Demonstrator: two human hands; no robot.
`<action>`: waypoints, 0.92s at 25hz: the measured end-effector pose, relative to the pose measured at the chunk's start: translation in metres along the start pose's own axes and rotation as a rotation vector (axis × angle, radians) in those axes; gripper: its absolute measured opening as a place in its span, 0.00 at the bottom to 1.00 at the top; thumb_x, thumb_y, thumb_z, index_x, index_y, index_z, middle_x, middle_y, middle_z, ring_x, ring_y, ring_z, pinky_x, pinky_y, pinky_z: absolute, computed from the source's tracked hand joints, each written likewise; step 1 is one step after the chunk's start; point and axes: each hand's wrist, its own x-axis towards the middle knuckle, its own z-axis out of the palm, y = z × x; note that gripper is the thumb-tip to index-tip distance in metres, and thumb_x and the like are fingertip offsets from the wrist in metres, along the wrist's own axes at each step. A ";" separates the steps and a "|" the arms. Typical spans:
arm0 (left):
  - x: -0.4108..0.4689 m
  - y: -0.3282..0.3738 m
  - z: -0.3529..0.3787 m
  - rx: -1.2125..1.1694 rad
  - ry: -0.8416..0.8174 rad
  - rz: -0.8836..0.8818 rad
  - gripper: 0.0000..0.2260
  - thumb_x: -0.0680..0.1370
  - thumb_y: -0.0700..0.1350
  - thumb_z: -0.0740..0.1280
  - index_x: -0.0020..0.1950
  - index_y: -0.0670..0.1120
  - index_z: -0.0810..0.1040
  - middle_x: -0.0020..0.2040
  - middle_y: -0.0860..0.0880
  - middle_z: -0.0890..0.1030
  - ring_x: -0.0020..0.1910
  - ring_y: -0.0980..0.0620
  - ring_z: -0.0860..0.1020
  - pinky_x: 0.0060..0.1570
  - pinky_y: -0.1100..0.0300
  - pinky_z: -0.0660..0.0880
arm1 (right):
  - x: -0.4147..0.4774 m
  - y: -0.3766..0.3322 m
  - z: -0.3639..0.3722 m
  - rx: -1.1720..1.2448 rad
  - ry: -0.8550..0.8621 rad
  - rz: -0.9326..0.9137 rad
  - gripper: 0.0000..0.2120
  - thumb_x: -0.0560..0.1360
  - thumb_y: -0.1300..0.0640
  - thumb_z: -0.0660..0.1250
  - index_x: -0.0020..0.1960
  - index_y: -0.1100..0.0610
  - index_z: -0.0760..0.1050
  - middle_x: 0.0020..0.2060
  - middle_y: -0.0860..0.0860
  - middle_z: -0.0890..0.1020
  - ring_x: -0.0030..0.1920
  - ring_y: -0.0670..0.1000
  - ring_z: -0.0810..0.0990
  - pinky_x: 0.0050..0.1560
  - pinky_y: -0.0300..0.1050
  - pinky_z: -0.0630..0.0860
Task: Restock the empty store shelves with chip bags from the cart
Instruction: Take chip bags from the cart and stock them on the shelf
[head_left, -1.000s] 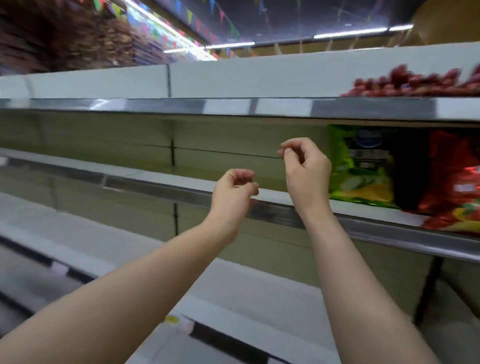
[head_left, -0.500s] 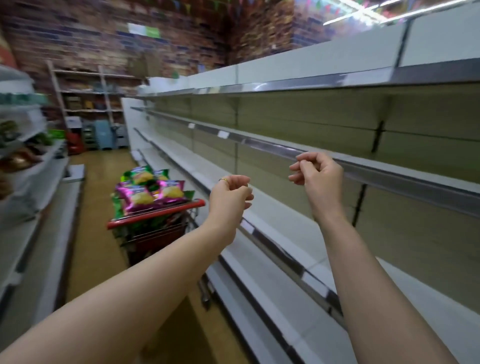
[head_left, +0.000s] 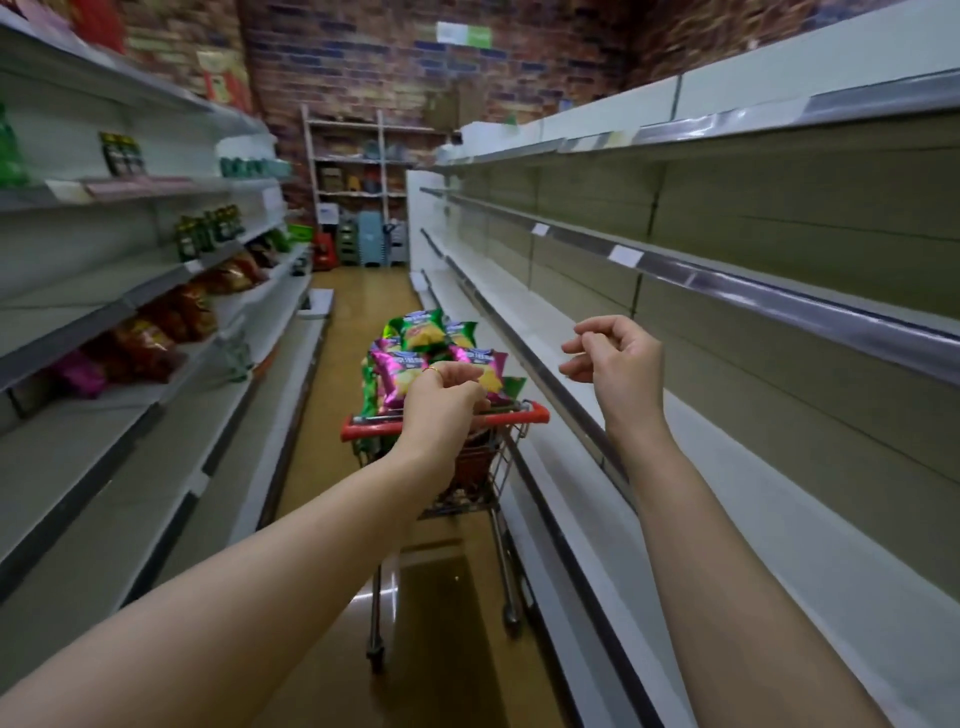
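Swinging left since half second ago: cart (head_left: 480, 467) now centred down aisle, earlier off to left. Both arms keep same raised pose. Left hand (head_left: 441, 402) fingers curled in, empty, overlapping red handle (head_left: 525, 414), contact unclear. Right hand (head_left: 621, 364) fingers loosely curled, empty, beside bare right shelves (head_left: 779, 545). Chip bags (head_left: 415, 335), glossy crinkled pink and green foil, heaped in cart's wire basket. Shelf edge: shiny metal rail (head_left: 753, 302), white tags (head_left: 626, 254). Far wall (head_left: 363, 62) rough brick

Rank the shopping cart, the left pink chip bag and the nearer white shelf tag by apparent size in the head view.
1. shopping cart, clearly largest.
2. pink chip bag.
3. white shelf tag, smallest.
None look alike enough to tie.
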 end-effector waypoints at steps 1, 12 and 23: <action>0.022 -0.004 0.002 0.016 0.024 -0.004 0.09 0.76 0.32 0.61 0.46 0.45 0.75 0.44 0.46 0.77 0.40 0.53 0.76 0.36 0.63 0.73 | 0.019 0.011 0.010 0.005 -0.024 0.008 0.11 0.75 0.67 0.57 0.41 0.56 0.75 0.33 0.52 0.79 0.29 0.47 0.77 0.34 0.40 0.77; 0.243 -0.045 0.013 0.057 0.211 -0.100 0.06 0.77 0.32 0.61 0.48 0.41 0.74 0.39 0.46 0.75 0.34 0.52 0.74 0.32 0.62 0.72 | 0.208 0.132 0.113 -0.004 -0.275 0.119 0.12 0.76 0.67 0.57 0.40 0.55 0.74 0.34 0.53 0.79 0.29 0.47 0.76 0.32 0.38 0.75; 0.496 -0.117 -0.059 0.158 0.207 -0.236 0.10 0.77 0.33 0.62 0.58 0.38 0.72 0.41 0.43 0.75 0.33 0.51 0.72 0.33 0.60 0.71 | 0.359 0.278 0.280 -0.207 -0.330 0.258 0.03 0.75 0.59 0.63 0.44 0.54 0.74 0.40 0.49 0.78 0.46 0.54 0.78 0.50 0.52 0.76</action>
